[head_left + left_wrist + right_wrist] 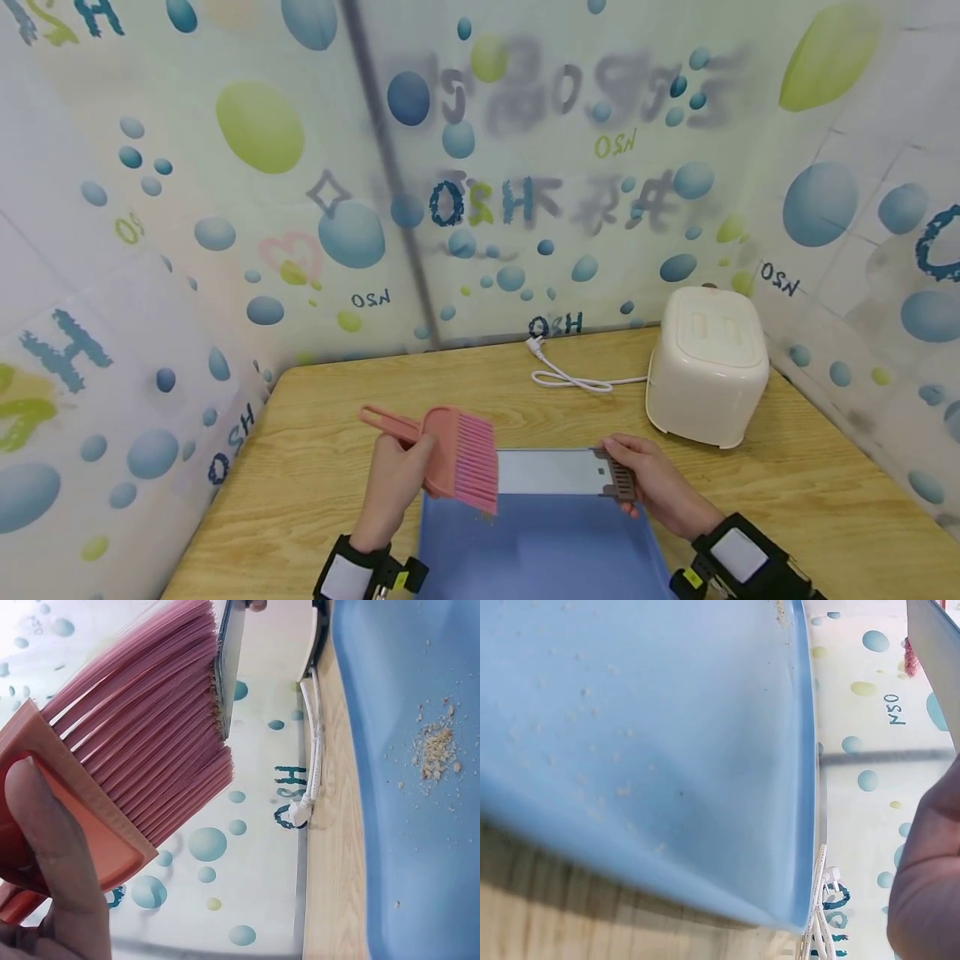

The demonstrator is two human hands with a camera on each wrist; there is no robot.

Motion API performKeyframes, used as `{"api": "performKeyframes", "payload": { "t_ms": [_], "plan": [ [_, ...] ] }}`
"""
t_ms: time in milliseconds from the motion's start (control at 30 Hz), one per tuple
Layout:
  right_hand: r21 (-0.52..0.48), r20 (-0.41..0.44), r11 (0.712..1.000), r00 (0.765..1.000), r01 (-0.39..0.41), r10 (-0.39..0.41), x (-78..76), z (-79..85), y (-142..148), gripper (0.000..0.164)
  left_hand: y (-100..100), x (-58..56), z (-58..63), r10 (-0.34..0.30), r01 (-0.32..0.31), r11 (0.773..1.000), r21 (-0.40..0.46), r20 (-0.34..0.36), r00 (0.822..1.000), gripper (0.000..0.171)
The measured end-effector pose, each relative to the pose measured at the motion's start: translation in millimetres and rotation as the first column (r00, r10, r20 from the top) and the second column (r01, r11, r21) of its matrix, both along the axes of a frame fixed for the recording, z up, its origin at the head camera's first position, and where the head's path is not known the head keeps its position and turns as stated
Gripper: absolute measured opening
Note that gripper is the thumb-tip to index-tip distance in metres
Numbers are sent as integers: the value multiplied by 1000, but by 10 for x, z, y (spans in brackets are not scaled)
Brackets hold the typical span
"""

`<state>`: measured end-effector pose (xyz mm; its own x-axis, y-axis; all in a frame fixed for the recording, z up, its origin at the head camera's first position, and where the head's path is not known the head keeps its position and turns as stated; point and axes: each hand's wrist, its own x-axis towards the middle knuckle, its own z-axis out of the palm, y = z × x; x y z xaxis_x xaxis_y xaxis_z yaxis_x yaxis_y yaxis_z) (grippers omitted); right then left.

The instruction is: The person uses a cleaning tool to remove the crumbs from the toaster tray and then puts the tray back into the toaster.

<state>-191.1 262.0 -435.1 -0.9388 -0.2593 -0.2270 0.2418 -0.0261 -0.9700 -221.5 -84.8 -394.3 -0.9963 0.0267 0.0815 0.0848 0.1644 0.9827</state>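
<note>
Gripping the pink brush, the left hand holds its bristles against the grey plate pinched by the right hand — both above the blue tray; a hard flick could scatter crumbs onto the far worktop.

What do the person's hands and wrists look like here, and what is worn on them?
The left hand and right hand are ungloved. The left strap and right strap are black, each with a pale rectangular panel and a small black box marked by a yellow patch. Whether sleeves begin behind them cannot be told.
</note>
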Motion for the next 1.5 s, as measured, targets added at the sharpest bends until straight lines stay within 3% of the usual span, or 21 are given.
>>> {"api": "performKeyframes", "payload": {
  "t_ms": [433,733,1267,1500],
  "plan": [
    [-5,3,1000,1000,16,-16,11,-5,68,44,-30,0,-14,12,-12,1000,-3,-25,1000,20],
    [29,-2,999,1000,26,-26,10,16,47,48,-1,-1,69,6,-4,1000,30,-46,999,21],
    [73,-39,997,999,4,-1,-29,90,-205,48,408,-59,333,-147,142,989,-40,-161,976,18],
    [44,-51,999,998,-19,21,-42,72,-266,45,580,-37,371,-200,195,980,-50,-162,966,17]
  ]
}}
